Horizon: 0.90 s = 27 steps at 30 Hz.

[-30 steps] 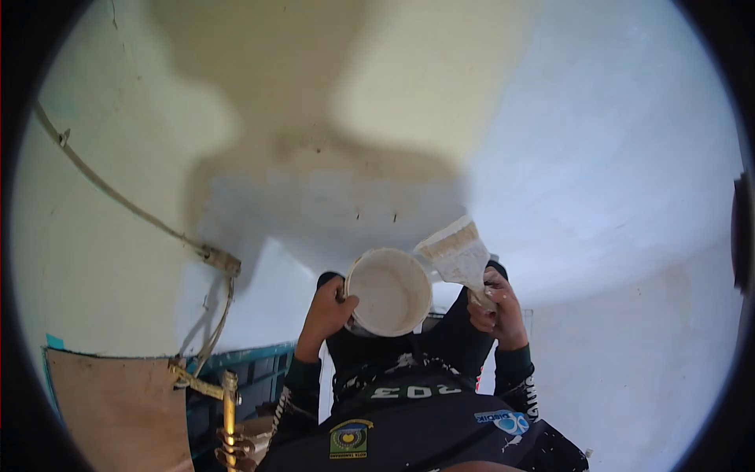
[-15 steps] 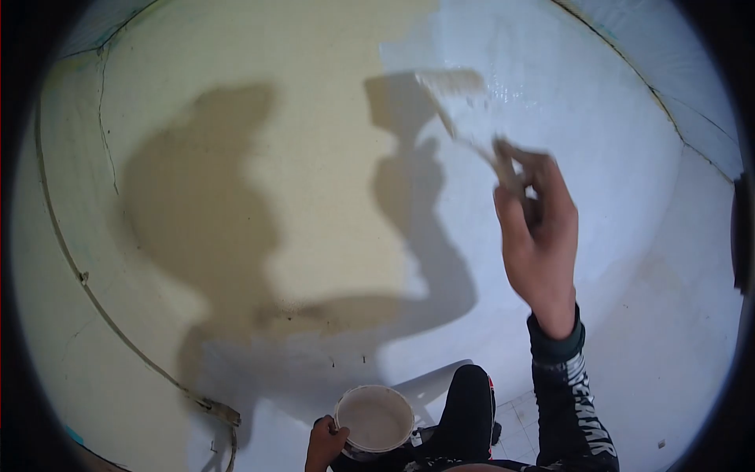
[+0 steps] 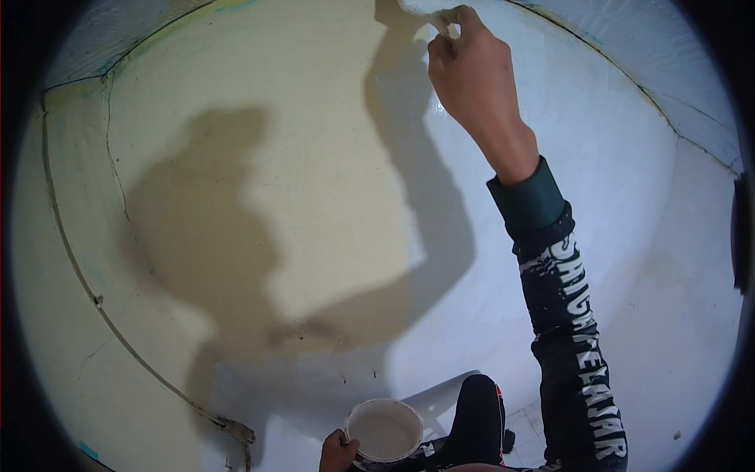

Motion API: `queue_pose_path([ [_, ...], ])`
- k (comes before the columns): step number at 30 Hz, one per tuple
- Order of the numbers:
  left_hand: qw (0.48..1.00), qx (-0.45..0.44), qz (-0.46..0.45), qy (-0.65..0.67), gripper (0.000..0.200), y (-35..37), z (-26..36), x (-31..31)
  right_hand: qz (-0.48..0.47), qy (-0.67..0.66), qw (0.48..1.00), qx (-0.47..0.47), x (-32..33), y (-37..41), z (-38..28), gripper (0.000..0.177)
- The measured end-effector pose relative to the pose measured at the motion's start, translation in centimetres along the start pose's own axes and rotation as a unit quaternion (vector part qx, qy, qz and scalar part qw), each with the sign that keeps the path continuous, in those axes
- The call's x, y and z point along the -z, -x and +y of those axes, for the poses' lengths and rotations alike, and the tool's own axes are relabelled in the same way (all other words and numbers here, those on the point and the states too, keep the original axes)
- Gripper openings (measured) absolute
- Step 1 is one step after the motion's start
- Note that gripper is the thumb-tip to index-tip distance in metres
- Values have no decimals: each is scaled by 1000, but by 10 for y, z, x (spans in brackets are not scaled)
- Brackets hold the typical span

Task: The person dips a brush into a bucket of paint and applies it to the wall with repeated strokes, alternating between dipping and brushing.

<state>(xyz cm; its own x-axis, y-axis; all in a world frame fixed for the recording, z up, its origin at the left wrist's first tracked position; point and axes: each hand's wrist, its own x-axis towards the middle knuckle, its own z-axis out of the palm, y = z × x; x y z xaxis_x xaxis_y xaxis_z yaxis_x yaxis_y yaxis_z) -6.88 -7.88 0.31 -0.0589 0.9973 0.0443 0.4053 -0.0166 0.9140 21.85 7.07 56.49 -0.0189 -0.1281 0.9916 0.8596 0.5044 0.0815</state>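
My right hand (image 3: 480, 79) is raised high against the wall, its fingers closed round the handle of a wide paintbrush (image 3: 425, 8), whose head is partly cut off by the top edge of the view. Low in the view, my left hand (image 3: 338, 453) grips the rim of a round white bucket (image 3: 384, 430) holding pale paint. The wall is white on the right, where some paint looks wet, and on the left it is still a cream-yellow surface (image 3: 330, 157).
A cable (image 3: 67, 236) runs down the left wall to a worn fitting (image 3: 234, 429). Cracks mark the wall near the left corner. My bent knee (image 3: 480, 409) is beside the bucket, above floor tiles (image 3: 525, 425). My shadow falls across the wall.
My right hand has moved up and slightly left with the brush, and more of my sleeve shows. My left hand and the bucket appear slightly lower and further right.
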Motion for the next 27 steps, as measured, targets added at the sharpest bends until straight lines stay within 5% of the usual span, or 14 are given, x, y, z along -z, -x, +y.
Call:
queue_pose_path([
  [10, 998, 38, -8, 41, 21, -6, -21, -7, -43, -14, 997, -57, -8, -15, -15, 26],
  [14, 998, 41, -24, 48, 24, -4, -6, -1, -10, 20, 1000, -7, -22, 8, -1, 26],
  [16, 1000, -8, 14, -11, 24, -7, -45, -10, 20, 48, 998, 36, -19, 23, 3, 26],
  [18, 994, -60, 53, -69, 25, -8, -51, -10, -40, -23, 999, -21, 5, 45, -15, 14],
  [20, 999, 30, -1, 19, 25, -5, -19, -2, -39, -23, 998, -39, 15, 45, -21, 14],
  [25, 999, 35, -10, 28, 24, -11, -36, -9, -4, -17, 1000, -17, 13, 11, -21, 14],
  [27, 999, 26, -9, 38, 24, -13, -45, -14, -115, -20, 986, -122, 25, -13, -37, 26],
])
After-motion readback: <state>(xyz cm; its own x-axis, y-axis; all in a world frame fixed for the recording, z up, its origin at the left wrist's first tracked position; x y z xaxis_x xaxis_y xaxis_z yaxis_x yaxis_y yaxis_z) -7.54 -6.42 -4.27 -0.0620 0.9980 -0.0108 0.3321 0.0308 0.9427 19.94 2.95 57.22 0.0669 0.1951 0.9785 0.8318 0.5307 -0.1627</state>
